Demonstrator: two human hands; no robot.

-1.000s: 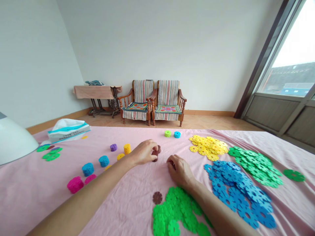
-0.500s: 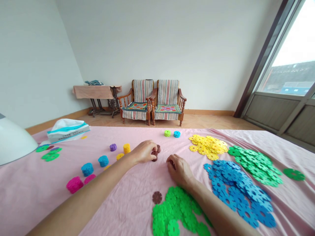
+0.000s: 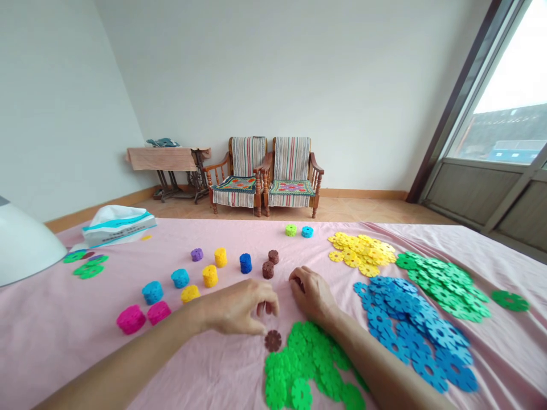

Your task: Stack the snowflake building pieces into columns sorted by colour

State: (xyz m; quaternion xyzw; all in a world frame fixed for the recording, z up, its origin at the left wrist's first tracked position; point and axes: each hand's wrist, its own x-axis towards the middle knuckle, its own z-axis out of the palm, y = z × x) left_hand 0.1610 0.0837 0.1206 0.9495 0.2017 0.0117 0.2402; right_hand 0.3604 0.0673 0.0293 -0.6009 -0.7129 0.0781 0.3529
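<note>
My left hand is open, thumb and fingers apart, just above and left of a single brown snowflake disc lying flat on the cloth. Curled fingers close my right hand, which rests on the cloth right of two short brown disc stacks. What it holds, if anything, is hidden inside the fingers. A heap of bright green discs spreads below the right hand, partly under the forearm. Beyond the left hand stand a dark blue stack and yellow stacks.
Pink, light blue and purple stacks stand on the left. Blue, yellow and darker green heaps lie on the right. A tissue pack and a white rounded object occupy the left side.
My left hand has moved back from the brown stacks toward the loose brown disc and its fingers have spread. Both brown stacks now stand uncovered. The right hand has stayed in place.
</note>
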